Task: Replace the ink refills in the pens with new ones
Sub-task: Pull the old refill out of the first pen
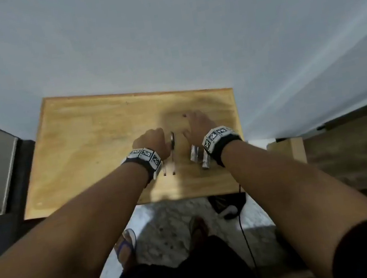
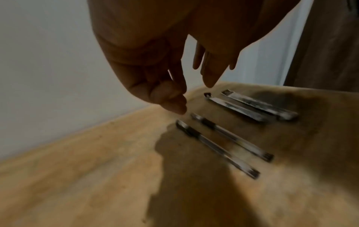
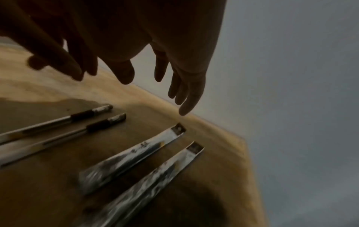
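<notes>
Two pens (image 2: pixel 219 145) lay side by side on the desk (image 1: pixel 82 139), near its front edge and a little right of the middle, their tips pointing toward the back edge. Just to their right, closer to the right edge, lay two refills (image 3: pixel 136 158) in shiny wrappers, also side by side and slightly fanned apart from each other. Pens and refills were near one another but not touching.

The left hand (image 2: pixel 155 64) hung above the tip ends of the pens with its fingers hanging loosely down, thumb drawn in toward them, and nothing held. In the head view its knuckles looked bunched, and the blur there hid the fingers. The right hand (image 3: pixel 147 50) hovered over the desk just beyond the refills, toward the back edge, its fingers straight and spread, holding nothing. Neither hand touched the desk or anything on it

Shadows of both arms fell across the wood around the pens and refills
</notes>
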